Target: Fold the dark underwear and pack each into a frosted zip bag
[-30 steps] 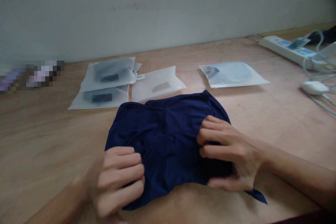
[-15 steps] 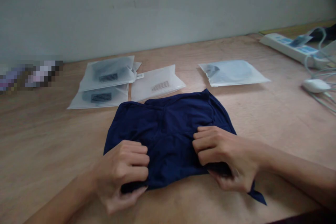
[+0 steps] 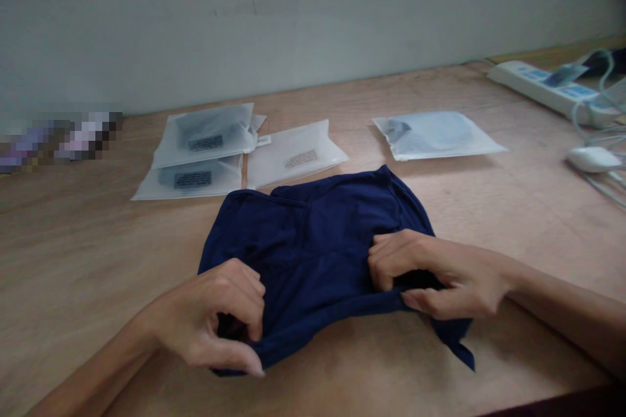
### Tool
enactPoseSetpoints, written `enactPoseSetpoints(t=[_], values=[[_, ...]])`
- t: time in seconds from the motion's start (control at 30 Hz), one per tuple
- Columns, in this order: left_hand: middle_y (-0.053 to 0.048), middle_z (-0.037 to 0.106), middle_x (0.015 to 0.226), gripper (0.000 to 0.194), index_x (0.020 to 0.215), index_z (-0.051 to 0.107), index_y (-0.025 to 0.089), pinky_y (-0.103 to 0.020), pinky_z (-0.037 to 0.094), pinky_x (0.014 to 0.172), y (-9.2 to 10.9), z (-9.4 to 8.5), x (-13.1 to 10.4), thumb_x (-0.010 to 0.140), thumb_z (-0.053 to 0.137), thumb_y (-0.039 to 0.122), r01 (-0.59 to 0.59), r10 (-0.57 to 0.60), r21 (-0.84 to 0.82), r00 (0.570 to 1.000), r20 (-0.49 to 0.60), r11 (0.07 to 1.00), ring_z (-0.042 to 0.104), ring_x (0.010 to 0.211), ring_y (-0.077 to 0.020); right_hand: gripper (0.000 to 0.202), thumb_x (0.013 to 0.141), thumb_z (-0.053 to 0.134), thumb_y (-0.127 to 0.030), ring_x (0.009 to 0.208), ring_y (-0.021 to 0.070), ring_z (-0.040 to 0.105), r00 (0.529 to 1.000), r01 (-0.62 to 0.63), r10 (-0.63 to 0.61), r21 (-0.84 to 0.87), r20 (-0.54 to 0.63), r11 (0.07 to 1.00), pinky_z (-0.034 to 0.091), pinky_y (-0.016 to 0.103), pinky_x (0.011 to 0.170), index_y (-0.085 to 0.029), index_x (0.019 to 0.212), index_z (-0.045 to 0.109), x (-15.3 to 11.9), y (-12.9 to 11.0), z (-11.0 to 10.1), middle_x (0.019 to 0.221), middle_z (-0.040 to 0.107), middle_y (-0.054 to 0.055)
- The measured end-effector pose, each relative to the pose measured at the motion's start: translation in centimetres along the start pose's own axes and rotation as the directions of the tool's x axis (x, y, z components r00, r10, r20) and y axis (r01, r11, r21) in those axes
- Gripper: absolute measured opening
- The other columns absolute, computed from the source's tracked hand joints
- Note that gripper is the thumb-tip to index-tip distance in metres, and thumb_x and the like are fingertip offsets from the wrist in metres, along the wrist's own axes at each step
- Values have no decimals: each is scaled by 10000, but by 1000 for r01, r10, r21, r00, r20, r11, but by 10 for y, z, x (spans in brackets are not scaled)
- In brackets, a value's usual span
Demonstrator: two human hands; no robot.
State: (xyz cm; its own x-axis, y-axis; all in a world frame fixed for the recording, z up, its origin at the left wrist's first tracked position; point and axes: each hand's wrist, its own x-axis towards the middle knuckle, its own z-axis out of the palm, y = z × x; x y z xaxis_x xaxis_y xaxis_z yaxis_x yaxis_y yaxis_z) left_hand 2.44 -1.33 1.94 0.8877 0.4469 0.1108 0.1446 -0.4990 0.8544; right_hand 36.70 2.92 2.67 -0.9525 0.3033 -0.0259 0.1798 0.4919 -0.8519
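A dark blue cloth garment (image 3: 313,254) lies spread on the wooden table in front of me; its exact kind I cannot make out. My left hand (image 3: 215,319) is closed on its near left edge, the thumb below and the curled fingers above. On the near right edge, my right hand (image 3: 435,273) pinches the cloth the same way. Between the hands the near edge is slightly raised and rolled. A pointed strip of the blue cloth hangs below my right hand. The palms and part of the edge are hidden.
Behind the garment lie several frosted zip bags (image 3: 205,137) with printed labels, two overlapping at left. Another frosted bag (image 3: 435,133) lies to the right. A white power strip (image 3: 548,91) and a white charger (image 3: 593,158) with cables occupy the right side. A wall rises behind the table.
Both hands have turned, and thumbs and fingers now grip the garment's near edge, which is lifted and rolled. My left hand moved slightly left, my right hand slightly right.
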Motion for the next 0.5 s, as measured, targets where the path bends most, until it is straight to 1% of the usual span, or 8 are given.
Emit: enactPoseSetpoints(t=[0.1, 0.17, 0.23, 0.3, 0.33, 0.4, 0.47, 0.5], values=[[-9, 556, 470, 431, 691, 658, 191, -282, 371, 499, -5, -1, -8, 971, 607, 515, 29, -35, -91, 997, -65, 995, 534, 454, -119, 198, 911, 534, -281, 806, 170, 614, 996, -88, 91, 141, -19, 986, 437, 287, 762, -147, 963, 670, -5, -4, -7, 853, 679, 55], [-13, 558, 475, 411, 710, 683, 191, -269, 351, 462, -11, -3, -15, 932, 658, 537, 62, -76, -179, 995, -71, 982, 528, 443, -115, 249, 944, 550, -298, 813, 165, 631, 992, -119, 123, 251, -3, 961, 455, 260, 733, -120, 1036, 697, -7, -6, -10, 894, 702, 79], [-3, 535, 464, 390, 709, 676, 204, -267, 338, 441, -17, -7, -20, 892, 705, 547, 87, -98, -293, 995, -24, 952, 514, 424, -115, 296, 957, 577, -330, 778, 155, 628, 991, -129, 134, 345, 9, 930, 459, 244, 695, -120, 1127, 698, -7, -5, -9, 889, 700, 77], [6, 503, 447, 393, 687, 654, 221, -277, 337, 430, -24, -10, -23, 849, 740, 569, 91, -83, -392, 996, 37, 915, 488, 403, -122, 313, 962, 595, -344, 738, 144, 614, 995, -94, 103, 426, 4, 900, 446, 238, 658, -129, 1164, 700, -6, -2, -8, 871, 689, 70], [9, 490, 440, 401, 673, 642, 229, -284, 339, 424, -27, -11, -24, 817, 759, 585, 79, -61, -430, 997, 54, 900, 475, 394, -126, 297, 968, 591, -342, 720, 140, 605, 998, -64, 70, 462, 4, 884, 437, 241, 648, -129, 1130, 720, -5, -1, -7, 858, 683, 70], [10, 481, 436, 417, 645, 615, 243, -294, 349, 419, -32, -13, -25, 751, 794, 605, 34, -13, -482, 999, 47, 876, 460, 389, -135, 295, 975, 572, -340, 687, 134, 585, 1000, 0, -10, 535, 15, 845, 419, 252, 639, -121, 969, 769, -3, 1, -7, 812, 661, 73], [12, 476, 437, 398, 628, 589, 246, -290, 365, 429, -33, -15, -24, 746, 794, 566, -43, 35, -511, 999, -25, 858, 464, 403, -139, 336, 948, 587, -370, 676, 137, 575, 999, 22, -42, 589, 20, 808, 409, 266, 635, -120, 836, 782, -2, 1, -9, 779, 637, 76], [12, 478, 450, 367, 631, 582, 243, -285, 381, 446, -33, -16, -23, 773, 775, 521, -76, 38, -510, 996, -86, 857, 476, 424, -140, 337, 915, 617, -404, 683, 145, 580, 999, 20, -35, 605, 13, 796, 414, 275, 643, -124, 825, 782, -2, 2, -10, 781, 635, 77]])
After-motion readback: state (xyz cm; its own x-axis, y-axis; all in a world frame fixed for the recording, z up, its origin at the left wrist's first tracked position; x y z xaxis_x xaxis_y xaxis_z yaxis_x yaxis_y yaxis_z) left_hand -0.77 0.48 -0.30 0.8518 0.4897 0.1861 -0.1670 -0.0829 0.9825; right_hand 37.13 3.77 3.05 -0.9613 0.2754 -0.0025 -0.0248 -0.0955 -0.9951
